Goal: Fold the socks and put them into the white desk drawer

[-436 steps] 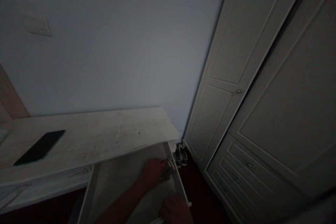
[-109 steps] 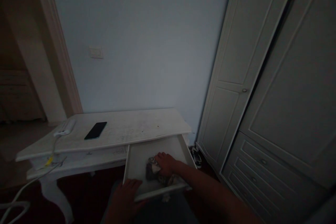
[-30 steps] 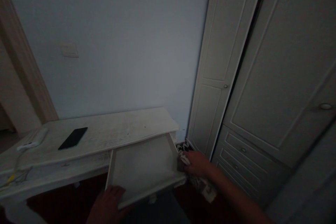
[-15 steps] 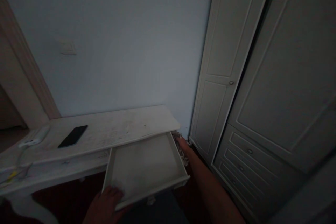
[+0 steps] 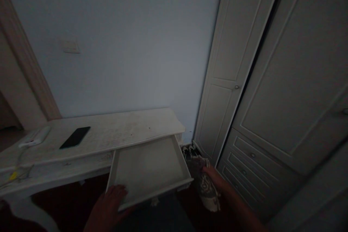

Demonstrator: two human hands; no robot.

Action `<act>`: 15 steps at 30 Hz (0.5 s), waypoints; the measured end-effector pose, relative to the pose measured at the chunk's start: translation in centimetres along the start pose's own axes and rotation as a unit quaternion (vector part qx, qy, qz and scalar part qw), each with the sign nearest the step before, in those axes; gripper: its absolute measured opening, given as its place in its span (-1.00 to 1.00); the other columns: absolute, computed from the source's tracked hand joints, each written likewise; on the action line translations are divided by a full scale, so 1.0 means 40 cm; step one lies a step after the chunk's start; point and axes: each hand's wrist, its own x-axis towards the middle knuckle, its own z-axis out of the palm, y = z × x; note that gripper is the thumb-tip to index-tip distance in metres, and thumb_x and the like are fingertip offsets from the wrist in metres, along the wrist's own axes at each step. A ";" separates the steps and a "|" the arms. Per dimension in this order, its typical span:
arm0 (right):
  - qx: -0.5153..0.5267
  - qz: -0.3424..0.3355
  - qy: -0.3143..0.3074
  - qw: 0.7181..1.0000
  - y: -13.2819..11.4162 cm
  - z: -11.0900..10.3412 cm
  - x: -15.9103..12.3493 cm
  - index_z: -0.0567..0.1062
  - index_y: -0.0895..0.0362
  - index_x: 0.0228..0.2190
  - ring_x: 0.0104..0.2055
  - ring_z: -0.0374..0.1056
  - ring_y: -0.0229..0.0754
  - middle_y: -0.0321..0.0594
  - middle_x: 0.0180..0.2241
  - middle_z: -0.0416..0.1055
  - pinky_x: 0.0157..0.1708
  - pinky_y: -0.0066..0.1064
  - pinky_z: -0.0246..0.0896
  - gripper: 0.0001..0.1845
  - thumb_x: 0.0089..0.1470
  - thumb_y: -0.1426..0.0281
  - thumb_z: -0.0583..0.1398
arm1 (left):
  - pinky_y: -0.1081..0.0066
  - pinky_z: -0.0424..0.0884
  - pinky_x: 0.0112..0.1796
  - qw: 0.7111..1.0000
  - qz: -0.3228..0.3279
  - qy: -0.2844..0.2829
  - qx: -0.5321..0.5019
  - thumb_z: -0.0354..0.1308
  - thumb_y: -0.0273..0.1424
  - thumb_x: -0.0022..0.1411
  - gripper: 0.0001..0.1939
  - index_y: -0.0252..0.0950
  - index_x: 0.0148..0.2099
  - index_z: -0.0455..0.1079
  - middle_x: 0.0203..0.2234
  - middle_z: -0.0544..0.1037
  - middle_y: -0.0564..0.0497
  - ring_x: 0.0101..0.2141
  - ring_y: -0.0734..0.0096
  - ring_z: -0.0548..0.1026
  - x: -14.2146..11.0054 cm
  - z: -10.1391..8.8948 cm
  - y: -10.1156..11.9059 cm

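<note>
A pulled-out white drawer juts from the front of a white table, and its inside shows a bare bottom. My left hand grips its front left corner, fingers hooked over the side wall and the thumb out of sight. To the right of the drawer, my right hand is closed on a bunched grey-and-cream patterned cloth, which hangs down over the dark red floor. The dim light hides the finer details of the cloth.
On the tabletop lie a dark phone and a white power strip with a cable. Shoes stand on the floor beyond the drawer. A white wardrobe with drawers lines the right side.
My right hand has come back from beside the table's right end, bringing the patterned cloth down and rightward and uncovering the shoes. My left hand has stayed on the drawer.
</note>
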 end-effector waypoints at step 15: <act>-0.578 -0.370 -0.229 0.691 -0.107 0.743 -0.030 0.53 0.12 0.04 -0.11 0.51 0.14 -0.06 -0.10 0.61 -0.09 -0.07 0.46 -0.25 0.01 -0.16 0.36 | -0.14 0.57 0.10 0.890 -0.165 0.281 -0.319 0.26 0.08 0.26 -0.33 -0.19 0.26 0.40 0.09 0.56 -0.17 0.10 -0.14 0.55 -0.101 0.161 -0.070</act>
